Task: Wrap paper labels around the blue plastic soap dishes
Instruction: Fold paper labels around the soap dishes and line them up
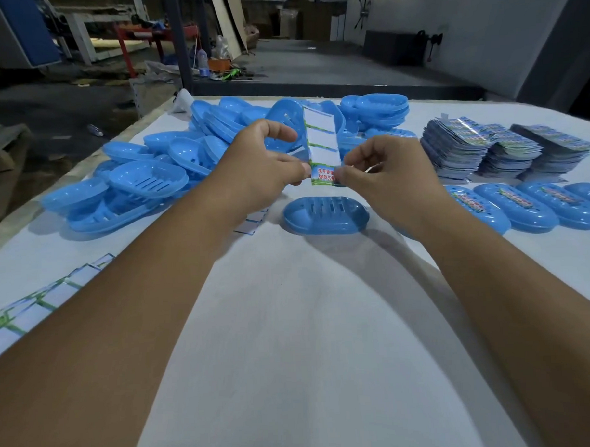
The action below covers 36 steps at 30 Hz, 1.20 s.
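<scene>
While the long paper label strip [320, 144] stands nearly upright in the air between both hands, its lower printed end pinched from either side, the single blue oval plastic soap dish [326, 215] that it looks meant for lies upside down on the white table cover [291, 325], just below and slightly nearer the person than the pinch. The dish's long axis runs left to right, crosswise to the strip, so the label would have to come down and lie across its short width. The left hand [267, 167] pinches the strip's lower left edge with thumb and forefinger, other fingers curled; the right hand [386, 172] pinches the lower right corner in the same way. Both hands hang about equally near the dish, the right wrist passing just over its right end.

Beyond the left hand sits a loose heap of unlabelled blue soap dishes [150, 182], some stacked, running on behind the strip. To the right of the right hand a row of labelled blue dishes [519, 206] lies side by side, and past those stand stacks of printed paper labels [506, 150]. Under the left forearm more label strips [36, 302] lie flat on the cover.
</scene>
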Each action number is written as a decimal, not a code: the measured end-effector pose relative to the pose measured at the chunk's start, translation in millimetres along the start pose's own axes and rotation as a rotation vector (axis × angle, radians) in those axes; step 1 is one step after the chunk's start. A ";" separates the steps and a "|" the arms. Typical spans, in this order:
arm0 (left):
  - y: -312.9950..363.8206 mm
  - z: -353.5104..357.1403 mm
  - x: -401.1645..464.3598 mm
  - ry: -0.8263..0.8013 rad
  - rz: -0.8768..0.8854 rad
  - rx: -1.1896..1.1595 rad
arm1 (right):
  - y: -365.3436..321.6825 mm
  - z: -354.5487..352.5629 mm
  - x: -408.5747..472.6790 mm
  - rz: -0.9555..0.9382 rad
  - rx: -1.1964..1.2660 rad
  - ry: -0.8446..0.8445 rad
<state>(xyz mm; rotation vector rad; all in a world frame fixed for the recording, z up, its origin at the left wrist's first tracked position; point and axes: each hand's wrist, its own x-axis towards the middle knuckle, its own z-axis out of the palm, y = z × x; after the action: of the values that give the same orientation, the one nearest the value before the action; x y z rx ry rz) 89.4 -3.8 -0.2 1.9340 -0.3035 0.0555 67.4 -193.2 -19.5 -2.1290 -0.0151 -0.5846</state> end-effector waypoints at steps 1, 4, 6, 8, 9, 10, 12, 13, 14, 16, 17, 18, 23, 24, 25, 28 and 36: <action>0.3 0.3 -0.9 -0.007 0.013 -0.008 | -0.9 1.0 -1.1 -0.009 -0.001 -0.025; 2.1 0.9 -3.8 -0.010 0.044 -0.029 | -5.6 2.6 -5.3 -0.022 0.042 -0.101; 3.0 1.6 -5.1 -0.008 0.059 -0.041 | -7.5 2.9 -6.8 -0.036 0.049 -0.112; 3.3 2.3 -6.0 -0.007 0.071 -0.041 | -8.8 2.7 -7.9 -0.052 0.039 -0.115; 3.3 2.8 -6.2 -0.007 0.079 -0.038 | -9.4 2.4 -8.4 -0.057 0.033 -0.118; 3.3 3.4 -6.5 -0.008 0.085 -0.033 | -10.1 1.8 -8.8 -0.060 0.024 -0.121; 3.1 5.0 -6.8 -0.008 0.098 -0.022 | -11.9 1.0 -9.9 -0.059 -0.010 -0.126; 2.9 6.1 -7.0 -0.008 0.105 -0.013 | -12.9 1.0 -10.6 -0.054 -0.030 -0.125; 2.7 7.4 -7.3 -0.006 0.114 -0.001 | -13.8 0.9 -11.1 -0.050 -0.046 -0.121; 1.9 10.2 -7.8 0.003 0.139 0.034 | -14.8 1.4 -12.0 -0.045 -0.076 -0.107; 1.4 11.5 -7.8 0.011 0.151 0.050 | -15.3 2.0 -12.7 -0.043 -0.095 -0.102; 0.9 12.6 -7.9 0.018 0.162 0.060 | -15.6 2.6 -13.3 -0.042 -0.113 -0.098; -1.1 15.8 -6.8 0.036 0.203 0.072 | -17.4 7.0 -14.3 -0.045 -0.189 -0.056; -1.1 16.2 -7.0 0.040 0.207 0.074 | -17.9 7.5 -14.2 -0.049 -0.213 -0.045; -1.4 16.7 -7.0 0.045 0.209 0.080 | -18.3 8.0 -14.2 -0.052 -0.233 -0.037; -2.2 17.6 -6.8 0.056 0.204 0.108 | -19.2 9.3 -14.2 -0.063 -0.272 -0.024; -3.3 19.4 -6.7 0.067 0.202 0.145 | -20.3 10.3 -14.4 -0.071 -0.316 -0.006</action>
<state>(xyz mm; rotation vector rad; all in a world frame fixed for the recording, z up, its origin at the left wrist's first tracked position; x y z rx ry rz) 81.7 -19.3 -11.8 2.0345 -0.4606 0.2813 54.2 -170.2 -14.7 -2.4447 -0.0017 -0.6567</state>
